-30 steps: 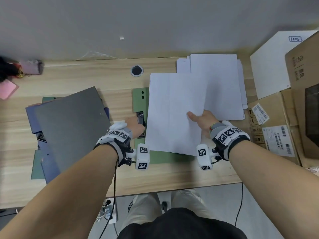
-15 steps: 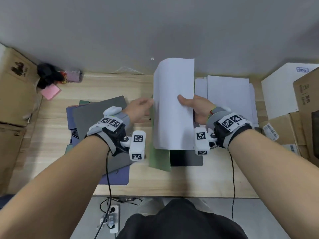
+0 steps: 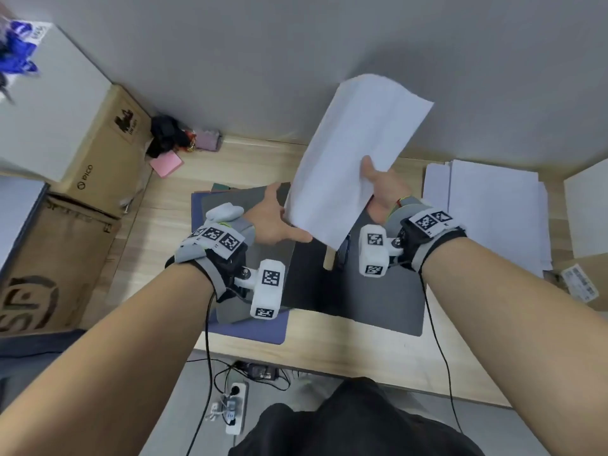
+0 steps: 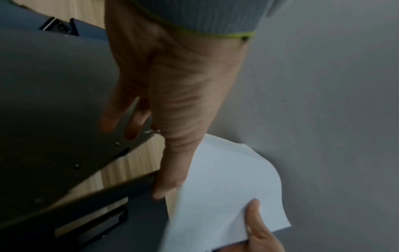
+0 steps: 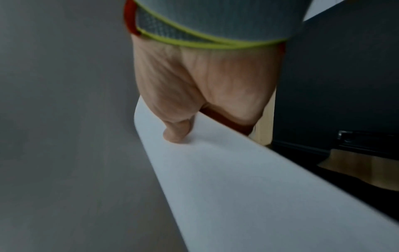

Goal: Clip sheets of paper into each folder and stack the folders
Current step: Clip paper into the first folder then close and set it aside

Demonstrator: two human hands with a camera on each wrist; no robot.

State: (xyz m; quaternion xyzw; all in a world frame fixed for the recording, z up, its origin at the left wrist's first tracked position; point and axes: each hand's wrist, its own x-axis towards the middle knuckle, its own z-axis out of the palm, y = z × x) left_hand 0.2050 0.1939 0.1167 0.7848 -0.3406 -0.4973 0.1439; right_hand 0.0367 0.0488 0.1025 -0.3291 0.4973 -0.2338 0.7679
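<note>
Fingers point(image 3: 367, 163) tilting sheets point(image 3: 355, 153) further rightward

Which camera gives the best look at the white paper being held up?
The head view: the paper shows whole, gripped by the right hand. The left wrist view catches one curled end; the right wrist view shows only a blurred strip under the thumb.

matt white paper sheets point(image 3: 355, 153), wood-grain desk point(image 3: 164, 232)
</note>
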